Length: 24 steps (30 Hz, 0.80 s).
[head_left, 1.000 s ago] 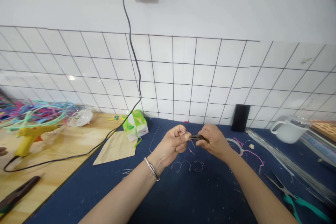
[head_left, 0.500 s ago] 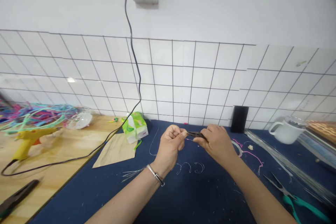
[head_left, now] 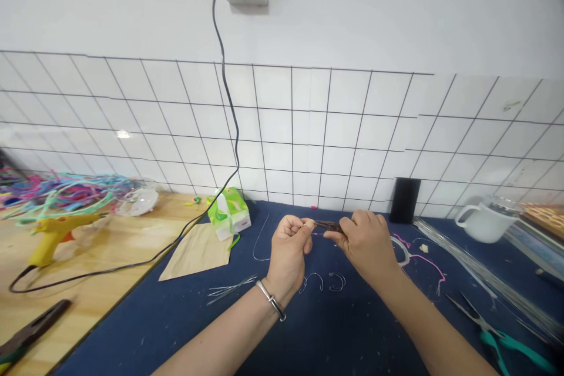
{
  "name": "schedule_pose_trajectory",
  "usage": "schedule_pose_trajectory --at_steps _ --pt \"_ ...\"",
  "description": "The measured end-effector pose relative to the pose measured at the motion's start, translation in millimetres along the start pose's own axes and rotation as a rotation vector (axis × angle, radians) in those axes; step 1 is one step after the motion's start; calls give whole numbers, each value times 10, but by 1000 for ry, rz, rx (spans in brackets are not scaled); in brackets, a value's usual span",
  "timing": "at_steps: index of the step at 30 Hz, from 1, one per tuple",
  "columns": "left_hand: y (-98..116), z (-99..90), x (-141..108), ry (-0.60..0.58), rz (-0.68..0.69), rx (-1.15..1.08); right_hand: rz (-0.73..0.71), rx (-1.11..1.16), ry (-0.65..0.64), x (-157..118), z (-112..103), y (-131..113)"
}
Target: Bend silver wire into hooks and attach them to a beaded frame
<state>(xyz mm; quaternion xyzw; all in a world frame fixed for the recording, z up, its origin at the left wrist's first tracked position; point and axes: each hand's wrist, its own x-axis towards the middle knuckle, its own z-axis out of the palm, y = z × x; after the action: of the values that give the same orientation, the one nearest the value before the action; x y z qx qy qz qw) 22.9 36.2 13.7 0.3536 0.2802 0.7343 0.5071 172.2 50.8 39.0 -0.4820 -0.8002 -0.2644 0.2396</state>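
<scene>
Near the back of the dark blue cloth (head_left: 343, 329), my left hand (head_left: 291, 249) pinches a thin wire that barely shows between thumb and forefinger. My right hand (head_left: 365, 242) is closed round dark long-nose pliers (head_left: 326, 225). The pliers' tips point left and meet the left fingertips. Beneath the hands, bent wire pieces (head_left: 337, 282) lie on the cloth. Left of my left wrist is a small bundle of straight wires (head_left: 231, 289). One longer curved wire (head_left: 255, 244) lies behind it.
Left, on wood, are a yellow glue gun (head_left: 57, 235), its cord, fuzzy stems (head_left: 83, 194) and pliers (head_left: 33, 329). A tissue pack (head_left: 229, 214) stands behind. At right are teal-handled pliers (head_left: 489, 329), long wires (head_left: 476, 258), a white mug (head_left: 484, 221) and a black block (head_left: 404, 200).
My left wrist and forearm have shifted slightly right and turned a little. The pliers' tips remain at the left fingertips. The whole view has moved slightly.
</scene>
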Motion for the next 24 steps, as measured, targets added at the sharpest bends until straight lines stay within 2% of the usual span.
schedule_pose_trajectory --at_steps 20,24 --pt "-14 32 0 103 -24 -20 45 -76 27 -18 67 -74" --pt "12 21 5 61 -54 -28 46 -36 18 -12 26 -66"
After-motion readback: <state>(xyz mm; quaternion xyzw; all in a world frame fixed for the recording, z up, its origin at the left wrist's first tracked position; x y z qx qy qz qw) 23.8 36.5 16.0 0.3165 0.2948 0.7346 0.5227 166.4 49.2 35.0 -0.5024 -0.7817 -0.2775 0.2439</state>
